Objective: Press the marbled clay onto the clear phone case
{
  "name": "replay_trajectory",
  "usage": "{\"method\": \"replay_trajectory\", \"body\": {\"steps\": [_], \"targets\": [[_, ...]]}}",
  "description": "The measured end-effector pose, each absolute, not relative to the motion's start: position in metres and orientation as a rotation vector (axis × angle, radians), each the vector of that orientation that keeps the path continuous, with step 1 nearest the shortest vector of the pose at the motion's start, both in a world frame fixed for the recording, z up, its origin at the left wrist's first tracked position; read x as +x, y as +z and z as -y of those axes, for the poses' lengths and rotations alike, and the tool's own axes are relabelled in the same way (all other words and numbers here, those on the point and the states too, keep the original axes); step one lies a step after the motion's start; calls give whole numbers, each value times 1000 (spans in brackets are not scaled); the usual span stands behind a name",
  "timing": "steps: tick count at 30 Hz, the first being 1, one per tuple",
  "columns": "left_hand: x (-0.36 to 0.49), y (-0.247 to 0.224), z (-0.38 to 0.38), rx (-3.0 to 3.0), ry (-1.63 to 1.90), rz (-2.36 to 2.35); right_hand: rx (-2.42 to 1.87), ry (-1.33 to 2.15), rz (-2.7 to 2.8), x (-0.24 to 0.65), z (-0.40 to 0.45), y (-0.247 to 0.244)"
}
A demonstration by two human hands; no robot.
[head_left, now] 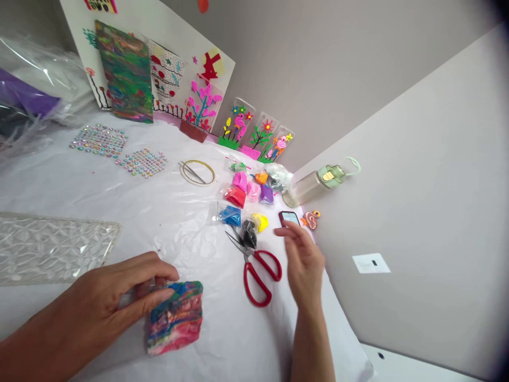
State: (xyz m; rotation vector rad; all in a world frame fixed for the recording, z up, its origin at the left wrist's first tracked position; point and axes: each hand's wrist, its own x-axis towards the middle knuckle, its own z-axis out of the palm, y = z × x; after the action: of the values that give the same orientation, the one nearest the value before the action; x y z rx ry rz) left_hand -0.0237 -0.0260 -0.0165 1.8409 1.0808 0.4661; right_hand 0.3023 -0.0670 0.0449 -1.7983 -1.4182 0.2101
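Note:
My left hand [131,289] grips the upper left side of a block of marbled clay [181,318], thumb on top. Blue, green, red, pink and white streaks run across the clay. My right hand [304,260] is raised over the right side of the table, fingers loosely bent and apart, with nothing visible in them. It partly covers a phone [289,217]. Between my hands lie scissors with red handles [257,284], their blades parted beside a bag of black clay [250,233].
Small bags of coloured clay [235,196] cluster mid-table, near a bottle [312,185] and a bangle [199,172]. Gem stickers [143,162] and a clear textured panel [55,249] lie left. Decorated clear cases [237,123] and a painted board [127,74] lean at the back.

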Motion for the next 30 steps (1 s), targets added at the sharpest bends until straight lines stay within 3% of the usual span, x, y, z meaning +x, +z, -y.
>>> {"method": "replay_trajectory", "body": {"steps": [3, 7, 30], "targets": [[-23, -14, 26, 1796, 491, -1033, -1540, 833, 1629, 245, 70, 52], [-24, -16, 27, 1794, 552, -1006, -1389, 1200, 1789, 203, 75, 54], [-18, -6, 34, 1887, 761, -883, -1446, 1394, 1382, 187, 79, 29]]}}
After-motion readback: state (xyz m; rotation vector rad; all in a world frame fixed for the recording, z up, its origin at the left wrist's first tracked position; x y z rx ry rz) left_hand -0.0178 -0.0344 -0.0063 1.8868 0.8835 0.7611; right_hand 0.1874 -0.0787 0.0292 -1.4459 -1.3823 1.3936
